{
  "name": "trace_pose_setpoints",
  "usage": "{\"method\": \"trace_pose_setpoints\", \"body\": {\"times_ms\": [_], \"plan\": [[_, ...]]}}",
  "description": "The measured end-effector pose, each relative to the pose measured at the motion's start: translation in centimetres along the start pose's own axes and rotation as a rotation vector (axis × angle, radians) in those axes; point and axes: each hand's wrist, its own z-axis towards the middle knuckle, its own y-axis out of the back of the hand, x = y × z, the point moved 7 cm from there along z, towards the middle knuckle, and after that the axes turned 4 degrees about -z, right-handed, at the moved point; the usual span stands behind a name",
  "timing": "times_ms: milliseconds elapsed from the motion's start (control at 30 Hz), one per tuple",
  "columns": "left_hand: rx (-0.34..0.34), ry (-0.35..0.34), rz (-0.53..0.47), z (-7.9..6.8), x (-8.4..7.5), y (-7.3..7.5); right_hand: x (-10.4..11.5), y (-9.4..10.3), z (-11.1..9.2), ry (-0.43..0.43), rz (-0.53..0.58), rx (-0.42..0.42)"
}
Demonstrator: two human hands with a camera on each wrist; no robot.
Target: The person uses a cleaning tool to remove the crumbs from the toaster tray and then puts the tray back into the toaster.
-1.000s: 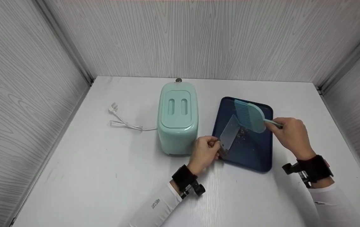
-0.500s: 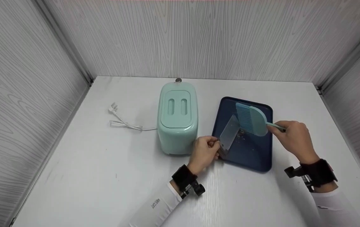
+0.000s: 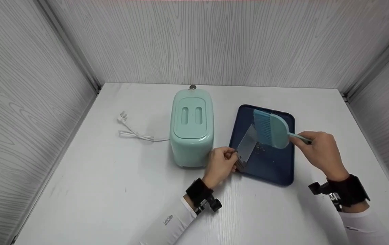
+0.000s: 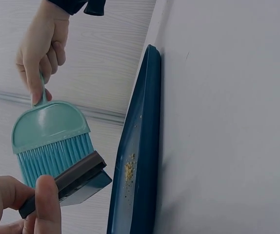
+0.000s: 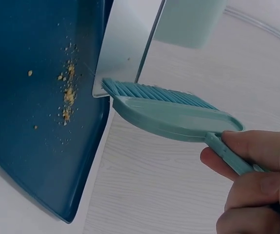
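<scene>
My left hand [image 3: 220,165] pinches the dark end of a metal crumb tray [image 3: 248,144], which is tilted over a dark blue tray [image 3: 276,172]. In the left wrist view that dark end [image 4: 79,170] sits between thumb and fingers. My right hand [image 3: 323,153] grips the handle of a mint-green brush [image 3: 278,132]. Its blue bristles [image 5: 154,92] overlap the far end of the crumb tray in the right wrist view. Yellowish crumbs [image 5: 69,95] lie scattered on the blue tray beneath, right of the crumb tray in the head view.
A mint-green toaster [image 3: 194,149] with a lid over its top stands just left of my left hand. Its white cord and plug [image 3: 136,134] lie on the white table [image 3: 112,190] farther left. Grey wood-grain panels [image 3: 194,41] enclose the back and sides.
My right hand has shifted a little toward me and to the right, and the brush has turned slightly. My left hand and the crumb tray hold still.
</scene>
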Motion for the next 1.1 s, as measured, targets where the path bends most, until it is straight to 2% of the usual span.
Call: {"method": "trace_pose_setpoints", "body": {"times_ms": [300,533,800,1100], "plan": [[-0.011,0.014,-0.009,-0.1,-0.3,-0.1,1.6,-0.6,-0.6,0.048,-0.048,-0.004],[-0.016,0.011,-0.006,-0.2,-0.5,-0.1,1.7,-1.8,-0.6,0.03,-0.083,-0.013],[0.003,-0.014,-0.038,-0.2,-0.4,-0.2,2.1,-2.8,-0.7,0.076,-0.116,-0.045],[0.014,-0.007,-0.052,-0.2,-0.3,-0.4,2.4,-3.2,-0.7,0.084,-0.138,-0.051]]}}
